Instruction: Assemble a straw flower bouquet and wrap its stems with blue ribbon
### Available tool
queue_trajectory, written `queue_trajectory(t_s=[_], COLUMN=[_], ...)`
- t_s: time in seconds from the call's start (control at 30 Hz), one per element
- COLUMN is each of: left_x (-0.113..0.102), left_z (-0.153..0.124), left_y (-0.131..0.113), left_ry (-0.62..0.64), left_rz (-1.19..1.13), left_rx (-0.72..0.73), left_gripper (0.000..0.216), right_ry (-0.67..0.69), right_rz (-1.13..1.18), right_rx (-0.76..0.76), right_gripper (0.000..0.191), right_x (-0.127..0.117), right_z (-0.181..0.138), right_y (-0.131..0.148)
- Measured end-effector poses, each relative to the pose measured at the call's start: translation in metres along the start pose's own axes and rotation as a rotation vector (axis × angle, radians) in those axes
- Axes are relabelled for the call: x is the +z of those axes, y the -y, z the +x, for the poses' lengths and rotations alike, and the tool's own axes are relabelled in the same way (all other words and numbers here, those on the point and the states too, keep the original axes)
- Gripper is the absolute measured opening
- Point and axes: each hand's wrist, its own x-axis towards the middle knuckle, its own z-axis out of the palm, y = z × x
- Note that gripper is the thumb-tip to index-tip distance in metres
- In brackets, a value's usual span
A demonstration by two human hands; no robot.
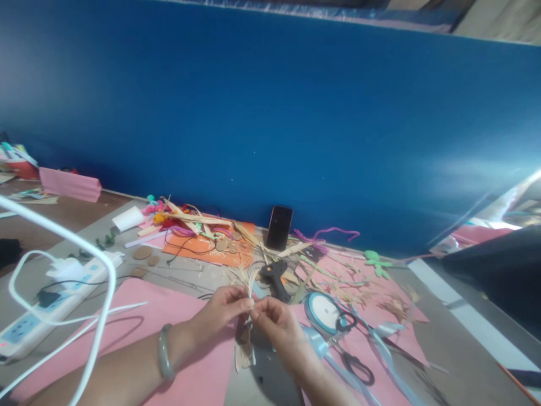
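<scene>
My left hand [226, 312] and my right hand [276, 324] meet low in the middle, fingers pinched together on a thin pale straw strand [251, 287] that rises between them. A jade-coloured bangle [164, 352] circles my left wrist. Under the hands lies a pale straw piece [245, 355] on pink paper [169, 316]. A black glue gun [275, 277] lies just beyond my fingers.
A blue board [296, 124] stands behind the table. A phone [279, 227] leans on it. A ribbon spool [323, 312], scissors [357, 363], orange paper [203, 248] with straw scraps, a power strip [46, 307] and white cables [97, 270] surround the hands.
</scene>
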Motion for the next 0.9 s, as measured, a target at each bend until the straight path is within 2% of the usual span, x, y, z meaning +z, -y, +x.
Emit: queue_trajectory(t_s=[0.07, 0.23, 0.33, 0.5, 0.77, 0.9], left_x=[0.0, -0.002, -0.002, 0.0, 0.0, -0.002], left_z=[-0.001, 0.001, 0.001, -0.002, -0.001, 0.001], left_y=[-0.004, -0.011, -0.01, -0.007, -0.006, 0.001], left_ry=[0.032, 0.026, -0.035, -0.107, -0.196, -0.256], left_rz=[-0.006, 0.112, 0.088, 0.1, 0.25, 0.28], left_rx=[0.0, 0.116, 0.134, 0.132, 0.176, 0.192], left_gripper=[0.022, 0.02, 0.022, 0.027, 0.026, 0.024], right_ry=[-0.04, -0.059, -0.09, -0.067, -0.144, -0.122], right_rz=[0.022, 0.047, 0.004, -0.019, -0.139, -0.164], right_rx=[0.008, 0.061, 0.058, 0.041, -0.008, -0.003], right_gripper=[0.037, 0.039, 0.038, 0.037, 0.039, 0.039], right_x=[-0.001, -0.004, -0.003, -0.001, 0.0, 0.002], right_z=[-0.001, -0.001, -0.001, -0.001, 0.002, 0.001], right_y=[0.001, 0.002, 0.002, 0.001, -0.009, -0.008])
